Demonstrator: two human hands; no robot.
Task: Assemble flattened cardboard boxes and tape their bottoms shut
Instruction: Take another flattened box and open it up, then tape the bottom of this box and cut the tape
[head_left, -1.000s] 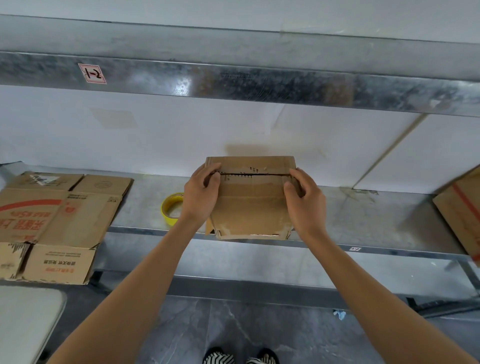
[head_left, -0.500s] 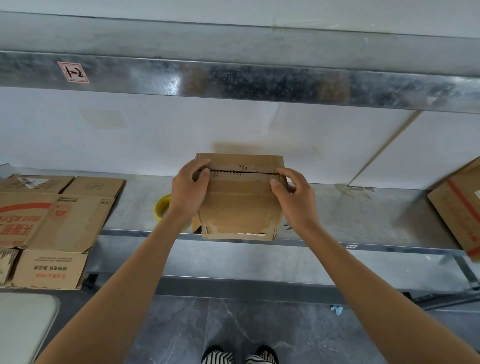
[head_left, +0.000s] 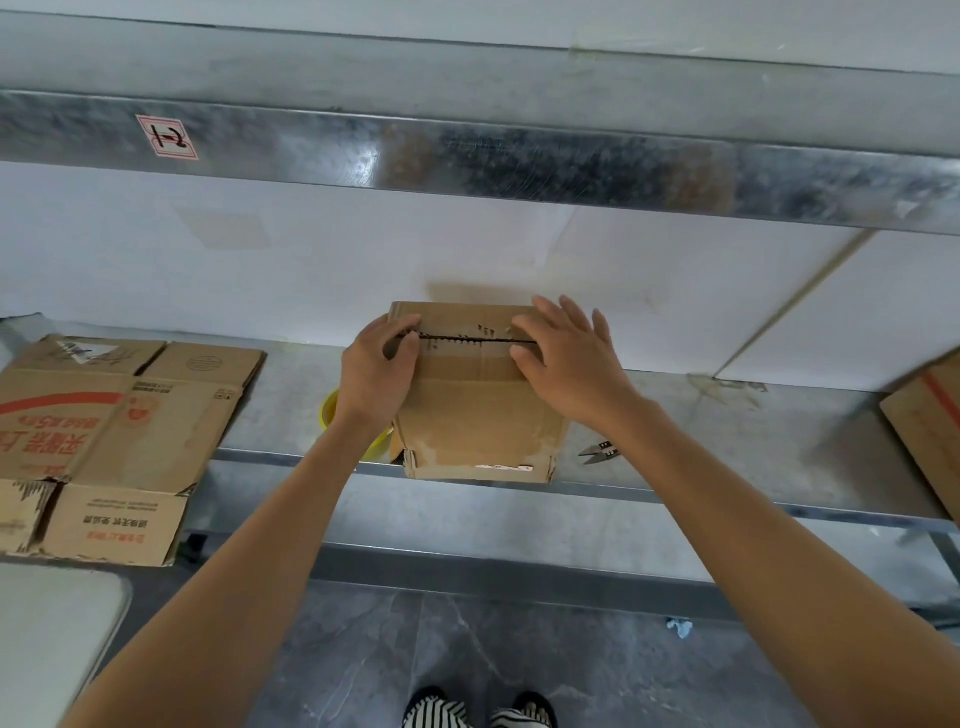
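A small brown cardboard box (head_left: 475, 415) stands on the metal shelf (head_left: 727, 431), its folded flaps on top meeting at a dark seam. My left hand (head_left: 376, 371) grips the box's left top edge, with fingers curled over the flaps. My right hand (head_left: 566, 353) lies flat on the right side of the flaps with fingers straight and spread, pressing them down. A yellow tape roll (head_left: 332, 415) sits just left of the box, mostly hidden behind my left wrist.
Flattened printed cartons (head_left: 104, 441) lie stacked at the shelf's left end. Small snips (head_left: 600, 451) rest right of the box. Another carton (head_left: 924, 431) leans at the far right. An upper shelf beam (head_left: 519, 156) hangs overhead. A white surface (head_left: 47, 634) is at lower left.
My right hand has let go of the box's right edge and now lies flat with spread fingers on the flaps. The left hand keeps its grip.
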